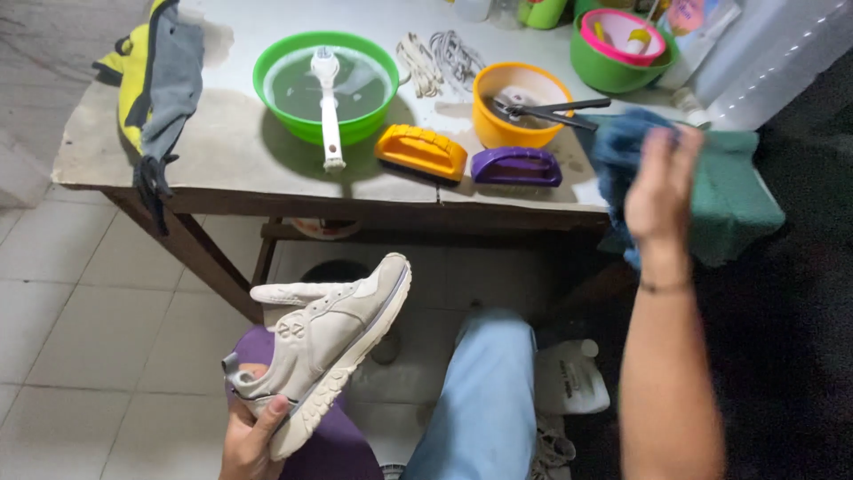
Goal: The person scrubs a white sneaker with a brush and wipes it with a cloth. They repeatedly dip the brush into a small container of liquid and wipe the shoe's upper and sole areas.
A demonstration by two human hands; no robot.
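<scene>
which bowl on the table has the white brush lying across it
The big green bowl of water at left holds the white brush; the yellow bowl holds dark tongs instead.

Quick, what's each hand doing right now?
Left hand: closed on the heel of a cream lace-less sneaker.
Right hand: on a blue cloth; grip unclear.

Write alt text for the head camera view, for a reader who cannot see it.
A person's left hand holds a pale laceless sneaker by its heel while the right hand grips a blue cloth at the edge of a worn table. On the table sit a green basin of water, an orange brush and a purple brush.
</scene>
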